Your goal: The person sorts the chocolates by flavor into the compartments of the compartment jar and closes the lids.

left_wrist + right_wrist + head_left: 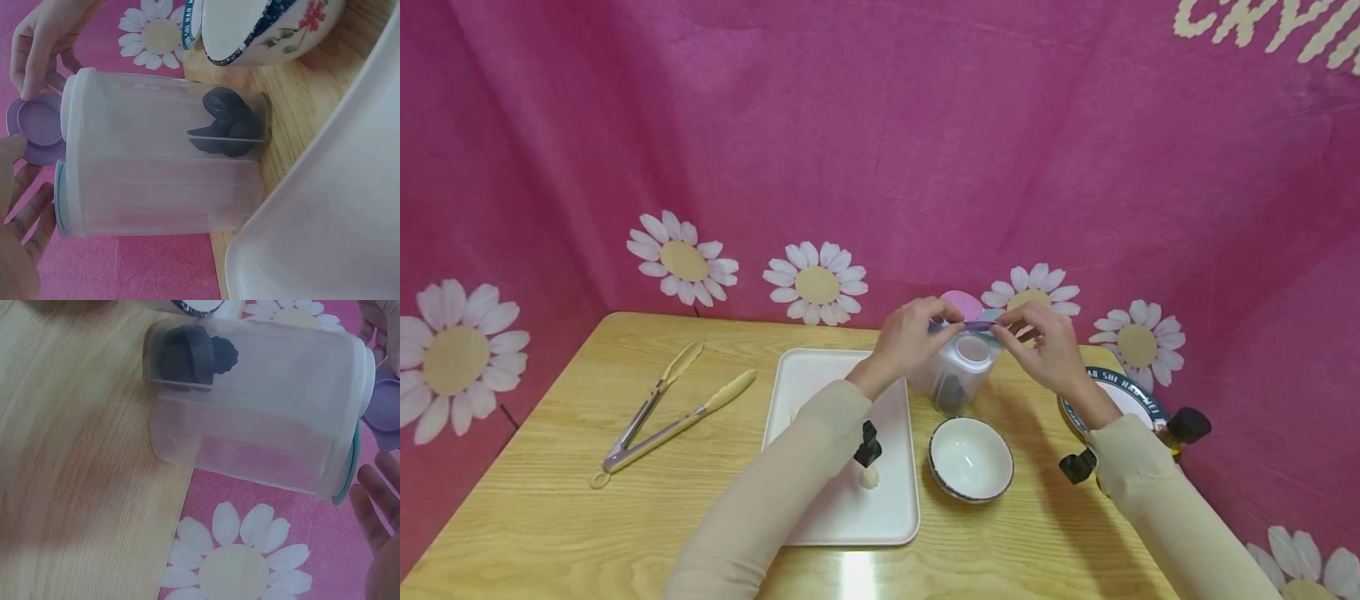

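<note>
My left hand (917, 333) and right hand (1041, 343) meet above a translucent plastic storage container (144, 150). Between their fingertips they pinch a purple round lid (40, 122), one hand at each side, held up near a round opening (973, 348) in the container's top. Another compartment carries a teal lid (348, 465). Behind the purple lid, a pink disc (961, 303) shows in the head view. Dark, ridged pieces (231, 122) lie at the bottom of one compartment; their kind is unclear.
Left of the container lies a white tray (891, 521) with a small pale piece (869, 477) on it. A white bowl (972, 458) stands in front. Open tongs (658, 429) rest at far left. A dark-rimmed plate (1123, 396) and a black-topped object (1189, 425) are at right.
</note>
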